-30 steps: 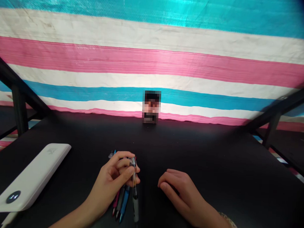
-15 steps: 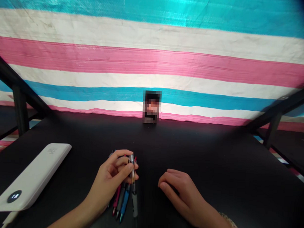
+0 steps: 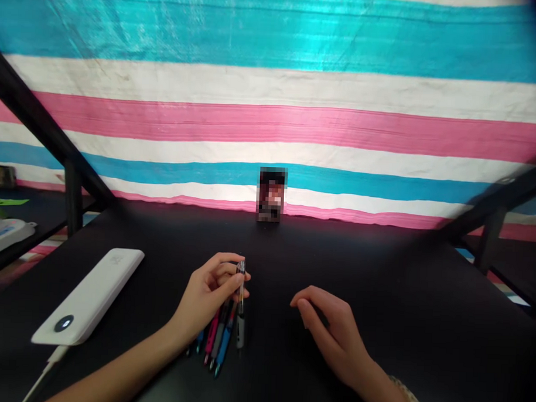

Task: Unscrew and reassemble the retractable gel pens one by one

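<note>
My left hand (image 3: 216, 287) pinches a clear-barrelled pen with a grey grip (image 3: 240, 329) near its upper end, thumb against fingers. The pen's tip points toward me. Beneath and beside that hand several other pens lie side by side on the black table: a pink pen (image 3: 211, 340), a dark grey pen (image 3: 219, 334) and a blue pen (image 3: 225, 343) among them. Their upper ends are hidden behind the hand. My right hand (image 3: 327, 323) rests to the right, apart from the pens, its fingers curled inward. Whether anything lies within those fingers cannot be seen.
A white power bank (image 3: 91, 297) with a round display lies at the left, a white cable (image 3: 46, 369) plugged into it. At the table's back edge stands a small pixelated item (image 3: 271, 195). Black frame bars slant at both sides before a striped sheet (image 3: 270, 125).
The view has shifted, bringing more of the left side into sight. Both hands keep nearly the same poses, and my left hand still grips the grey-grip pen.
</note>
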`<state>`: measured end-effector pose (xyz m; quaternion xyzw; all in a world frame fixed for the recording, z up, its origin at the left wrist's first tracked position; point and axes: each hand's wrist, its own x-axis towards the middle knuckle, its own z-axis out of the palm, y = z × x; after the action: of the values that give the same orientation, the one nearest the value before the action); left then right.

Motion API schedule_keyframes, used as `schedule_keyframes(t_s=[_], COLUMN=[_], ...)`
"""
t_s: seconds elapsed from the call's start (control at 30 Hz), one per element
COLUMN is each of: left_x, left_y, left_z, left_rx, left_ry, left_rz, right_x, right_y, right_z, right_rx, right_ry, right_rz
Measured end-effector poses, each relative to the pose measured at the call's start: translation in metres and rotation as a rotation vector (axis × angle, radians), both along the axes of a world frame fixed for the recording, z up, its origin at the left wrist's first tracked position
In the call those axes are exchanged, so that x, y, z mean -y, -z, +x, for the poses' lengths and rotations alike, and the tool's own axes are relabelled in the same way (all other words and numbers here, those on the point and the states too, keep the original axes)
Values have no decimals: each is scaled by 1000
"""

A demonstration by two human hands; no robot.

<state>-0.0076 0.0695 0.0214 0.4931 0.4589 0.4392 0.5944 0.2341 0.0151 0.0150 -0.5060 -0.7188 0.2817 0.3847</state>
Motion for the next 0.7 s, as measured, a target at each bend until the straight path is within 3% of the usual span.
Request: schedule_keyframes(t_s=[0.23,0.47,0.7], left_x=[-9,-12,-10], left_y=[-7,6,17], left_z=[12,15,9], left_rx=[-108,-275,-585], left_ry=[95,152,135], left_rz=[81,163,382], right_x=[0,-3,11], right_y=[-8,-19,-51], right_z=[7,22,49], right_rx=[-143,-210,-231], right_ry=[152,226,321], right_rz=[85,175,324])
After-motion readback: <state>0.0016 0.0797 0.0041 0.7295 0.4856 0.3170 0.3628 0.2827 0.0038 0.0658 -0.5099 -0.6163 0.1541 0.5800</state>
